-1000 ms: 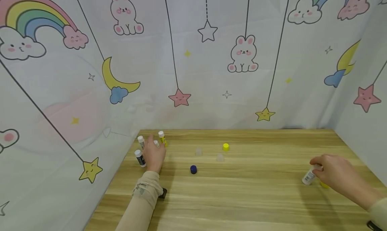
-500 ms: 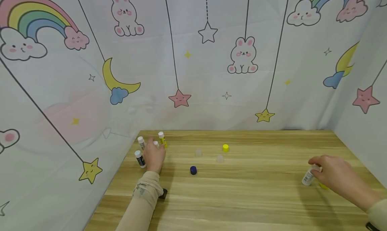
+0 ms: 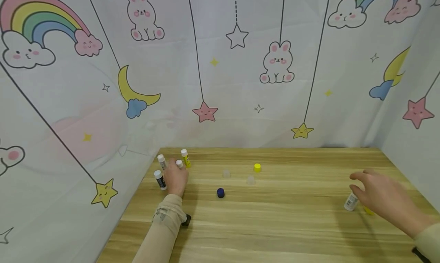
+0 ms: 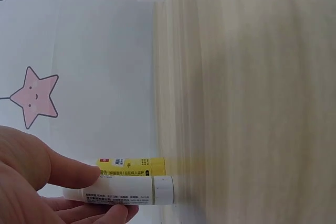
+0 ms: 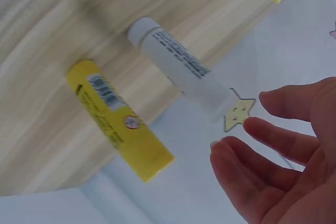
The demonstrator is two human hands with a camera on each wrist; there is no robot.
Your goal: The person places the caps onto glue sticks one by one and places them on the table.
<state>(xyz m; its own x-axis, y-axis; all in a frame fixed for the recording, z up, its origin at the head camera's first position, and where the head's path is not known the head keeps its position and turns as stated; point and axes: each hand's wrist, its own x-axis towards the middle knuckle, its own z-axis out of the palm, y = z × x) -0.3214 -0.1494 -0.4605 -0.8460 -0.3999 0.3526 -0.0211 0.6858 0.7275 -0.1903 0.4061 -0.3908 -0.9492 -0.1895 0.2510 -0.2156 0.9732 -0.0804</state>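
Note:
At the table's left, my left hand (image 3: 176,180) grips a white glue stick (image 4: 126,191) between thumb and fingers; the stick stands upright on the table. Just behind it is a yellow glue stick with a white top (image 3: 186,158). Two more white-topped sticks, one dark-labelled (image 3: 160,180) and one grey-labelled (image 3: 162,161), stand to that hand's left. On the right, my right hand (image 3: 381,198) has thumb and fingers spread, apart from a white glue stick (image 5: 176,59) standing upright. Beside that one stands a yellow glue stick (image 5: 115,116), mostly hidden behind the hand in the head view.
Loose caps lie mid-table: a yellow cap (image 3: 257,167), a dark blue cap (image 3: 220,193) and two clear caps, one left (image 3: 226,173) and one right (image 3: 251,179). A printed curtain (image 3: 237,83) hangs behind the wooden table (image 3: 275,228).
My right hand has let go of the white glue stick; its fingers have spread and lifted slightly. My left hand's fingers have shifted lower around its stick, whose white top shows more.

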